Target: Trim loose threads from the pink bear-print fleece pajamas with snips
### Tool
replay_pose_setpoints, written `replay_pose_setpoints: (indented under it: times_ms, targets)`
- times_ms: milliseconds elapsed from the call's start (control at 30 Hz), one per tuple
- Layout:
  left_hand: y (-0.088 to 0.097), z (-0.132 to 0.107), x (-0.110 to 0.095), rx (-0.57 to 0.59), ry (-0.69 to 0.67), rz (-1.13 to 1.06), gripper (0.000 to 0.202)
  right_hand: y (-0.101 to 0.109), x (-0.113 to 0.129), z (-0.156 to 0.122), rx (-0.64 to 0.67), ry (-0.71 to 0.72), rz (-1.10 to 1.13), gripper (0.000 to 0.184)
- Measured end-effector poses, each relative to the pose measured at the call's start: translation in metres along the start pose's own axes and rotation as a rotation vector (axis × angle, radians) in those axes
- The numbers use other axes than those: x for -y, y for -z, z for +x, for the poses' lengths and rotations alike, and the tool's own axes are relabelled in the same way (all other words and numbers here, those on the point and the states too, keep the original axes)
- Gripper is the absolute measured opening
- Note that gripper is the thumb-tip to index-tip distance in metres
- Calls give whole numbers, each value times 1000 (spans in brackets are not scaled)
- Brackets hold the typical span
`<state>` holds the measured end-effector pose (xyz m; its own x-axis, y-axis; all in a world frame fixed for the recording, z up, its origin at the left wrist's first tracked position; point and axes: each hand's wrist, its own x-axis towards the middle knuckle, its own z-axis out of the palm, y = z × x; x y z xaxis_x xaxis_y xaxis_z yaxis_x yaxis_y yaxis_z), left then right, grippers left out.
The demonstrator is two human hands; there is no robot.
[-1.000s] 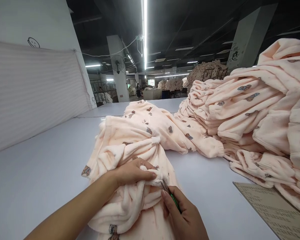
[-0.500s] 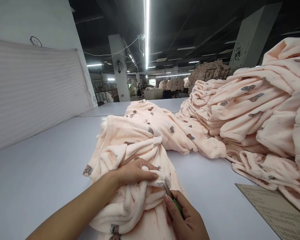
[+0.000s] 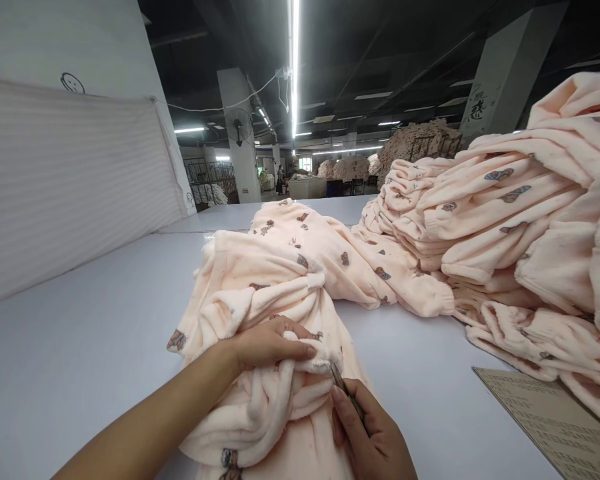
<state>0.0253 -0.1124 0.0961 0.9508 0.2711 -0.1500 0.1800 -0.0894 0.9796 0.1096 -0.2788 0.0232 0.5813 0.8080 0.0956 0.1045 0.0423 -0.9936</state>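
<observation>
A pale pink fleece garment (image 3: 275, 293) with small printed figures lies bunched on the table in front of me. My left hand (image 3: 275, 343) pinches a fold of it between thumb and fingers, with a fuzzy edge showing just past the thumb tip. In my right hand (image 3: 370, 427) are thread snips (image 3: 338, 379) with metal blades and a dark green handle, mostly covered by the fingers. Their tips point up and left, close beside the fuzzy edge; whether they touch it I cannot tell.
A tall heap of similar pink garments (image 3: 510, 220) rises on the right of the white table (image 3: 105, 333). Near the right front lies a printed brown cardboard sheet (image 3: 545, 413). A pale cloth (image 3: 70, 180) hangs along the left, and a person (image 3: 280, 180) stands far back.
The snips have shifted very slightly to the right, and less green shows on their handle. My left hand and the garment stay where they were.
</observation>
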Motion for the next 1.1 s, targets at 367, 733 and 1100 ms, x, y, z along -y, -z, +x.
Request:
replay_pose_setpoints:
  times_ms: [367, 733, 1100]
  targets:
    - [-2, 0, -3, 30, -13, 3, 22, -1, -5, 4, 41, 19, 54, 42]
    - [-3, -2, -2, -13, -34, 200, 19, -2, -4, 5, 31, -26, 188, 45]
    - [20, -13, -75, -146, -355, 607, 15, 44, -26, -11, -120, -320, 374, 40]
